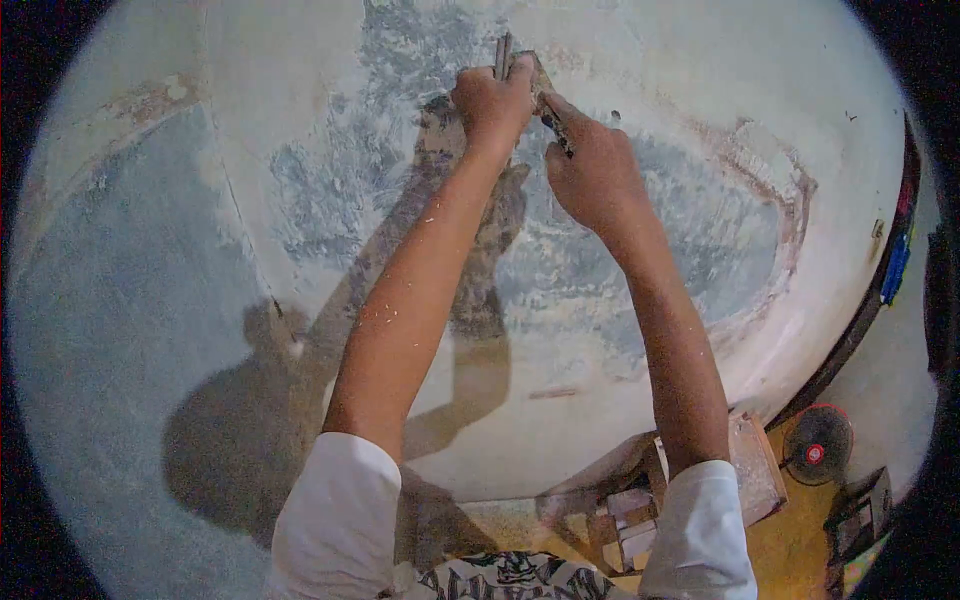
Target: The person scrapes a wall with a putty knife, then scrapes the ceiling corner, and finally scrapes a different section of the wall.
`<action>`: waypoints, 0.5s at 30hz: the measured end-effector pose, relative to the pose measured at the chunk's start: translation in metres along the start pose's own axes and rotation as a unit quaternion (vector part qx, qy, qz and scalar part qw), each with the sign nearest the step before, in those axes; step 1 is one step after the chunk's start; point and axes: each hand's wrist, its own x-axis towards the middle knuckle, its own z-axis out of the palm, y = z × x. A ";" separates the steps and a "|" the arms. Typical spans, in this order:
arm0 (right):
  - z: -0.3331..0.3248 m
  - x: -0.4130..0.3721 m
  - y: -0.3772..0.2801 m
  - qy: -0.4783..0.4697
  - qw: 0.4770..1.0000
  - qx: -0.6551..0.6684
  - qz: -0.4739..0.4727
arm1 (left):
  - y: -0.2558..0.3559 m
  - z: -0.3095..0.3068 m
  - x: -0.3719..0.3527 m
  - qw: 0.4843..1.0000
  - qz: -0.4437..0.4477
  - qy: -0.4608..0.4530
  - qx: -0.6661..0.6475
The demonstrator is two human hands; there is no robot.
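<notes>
Both arms reach up to a wall (pixel 700 215) with patchy grey and whitish areas. My left hand (pixel 493 105) is closed around a narrow tool (pixel 502 56) whose tip points up. Just to its right, my right hand (pixel 598 165) grips the dark handle of a scraper (pixel 558 132); its flat part reaches up beside my left fingers. The two hands are close together near the top of the view. Small pale flecks dot the left forearm. Where the tools meet the wall is too small to tell.
At the lower right, a wooden piece of furniture (pixel 757 465) stands on the yellowish floor, beside a round fan (pixel 818 445). A blue object (pixel 896 268) hangs near the right edge. Shadows of the head and arms fall across the wall.
</notes>
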 end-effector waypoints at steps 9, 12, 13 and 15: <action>-0.002 -0.005 0.005 0.034 0.999 0.023 -0.019 | 0.000 0.000 -0.005 0.999 0.006 -0.022 -0.024; 0.006 -0.005 0.011 0.063 0.997 0.024 -0.044 | 0.012 -0.002 -0.010 0.999 -0.022 -0.019 -0.042; 0.008 -0.008 0.007 0.058 0.998 0.020 -0.031 | 0.008 0.002 -0.007 0.999 -0.024 -0.012 -0.037; 0.010 -0.013 0.007 0.051 0.999 0.014 -0.012 | 0.001 0.005 -0.010 1.000 -0.021 -0.005 -0.023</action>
